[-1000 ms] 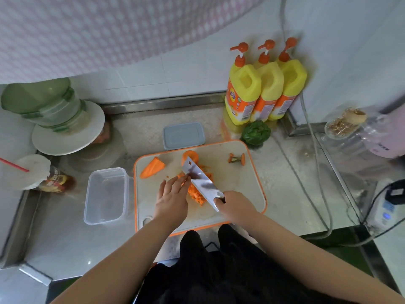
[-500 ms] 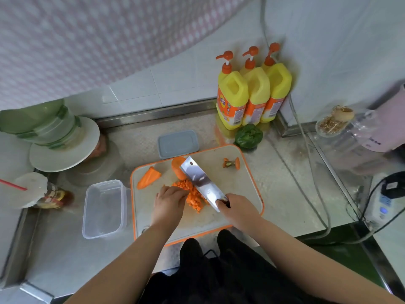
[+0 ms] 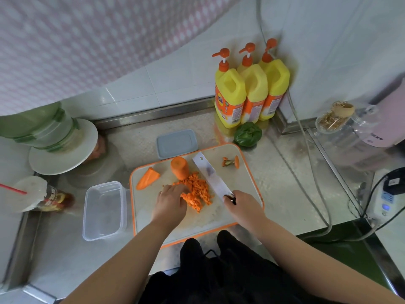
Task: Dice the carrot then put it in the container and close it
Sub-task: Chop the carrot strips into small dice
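No wording can be read with certainty anywhere in the scene. The nearest of the three yellow plastic pump bottles with orange caps (image 3: 230, 95) carries an orange label with white characters near its upper edge, too blurred to make out, and a small barcode near the bottom whose digits cannot be read. The brown bottle lying on its side at the left (image 3: 54, 199) has a dark label with pale lettering, also illegible. The pink appliance at the right edge (image 3: 385, 119) bears a short dark marking, too small to read.
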A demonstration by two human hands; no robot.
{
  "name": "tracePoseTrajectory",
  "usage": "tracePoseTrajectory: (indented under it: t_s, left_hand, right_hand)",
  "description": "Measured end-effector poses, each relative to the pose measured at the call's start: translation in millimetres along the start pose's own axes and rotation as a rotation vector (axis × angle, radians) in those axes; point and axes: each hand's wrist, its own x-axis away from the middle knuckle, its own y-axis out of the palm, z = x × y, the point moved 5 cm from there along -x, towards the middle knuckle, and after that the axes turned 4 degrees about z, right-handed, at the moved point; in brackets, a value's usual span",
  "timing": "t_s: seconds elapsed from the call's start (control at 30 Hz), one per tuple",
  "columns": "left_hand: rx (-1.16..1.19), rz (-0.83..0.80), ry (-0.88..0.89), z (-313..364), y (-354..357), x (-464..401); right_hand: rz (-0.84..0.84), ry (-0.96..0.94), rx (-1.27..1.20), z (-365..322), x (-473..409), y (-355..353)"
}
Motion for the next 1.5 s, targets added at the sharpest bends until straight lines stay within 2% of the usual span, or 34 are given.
tracePoseTrajectory:
  t_s: [0.1, 0.17, 0.37, 0.43, 0.63, 0.73, 0.93, 1.03, 1.17, 1.23, 1.33, 1.4, 1.47, 1.5]
  left_hand:
    - [0.018, 0.227, 0.050, -5, -16, -2]
    - [-0.008, 0.295, 0.030, -6, -27, -13]
    - [-0.138, -0.126, -0.031, -2, -23, -68]
    - [-0.155, -0.186, -0.035, -3, -18, -77]
    - [-0.112, -0.085, 0.001, -5, -19, -93]
    - [-0.032, -0.040, 0.000, -9, -25, -101]
    - [-0.033, -0.085, -0.042, -14, -26, -113]
    - [-0.062, -0.084, -0.025, -16, -26, -115]
    - [0.025, -0.101, -0.017, -20, -27, -115]
    - [0.079, -0.041, -0.042, -24, -33, -113]
    - [0.214, 0.206, -0.176, -43, -51, -105]
    - [0.219, 0.362, -0.269, -60, -60, -96]
    - [0.152, 0.409, -0.346, -76, -60, -88]
    - [0.103, 0.382, -0.384, -83, -58, -85]
  right_hand:
    - [0.010, -0.002, -0.006, 4, -2, -2]
    - [0.014, -0.003, -0.017, 4, -2, -3]
    - [0.041, 0.016, -0.088, 2, 0, -6]
    - [0.025, 0.030, -0.112, 4, -1, -5]
    - [-0.060, 0.005, -0.104, 12, -3, -2]
    - [-0.154, -0.085, 0.029, 5, -1, 4]
    - [-0.397, -0.276, 0.358, -29, 1, 32]
    - [-0.452, -0.312, 0.400, -46, 2, 44]
    - [-0.443, -0.319, 0.391, -57, 2, 58]
    - [-0.431, -0.285, 0.357, -59, 1, 62]
    - [-0.432, -0.229, 0.293, -63, 1, 67]
    - [-0.422, -0.188, 0.247, -65, 1, 68]
    - [-0.403, -0.140, 0.213, -65, 1, 71]
    - [-0.388, -0.115, 0.204, -64, 1, 72]
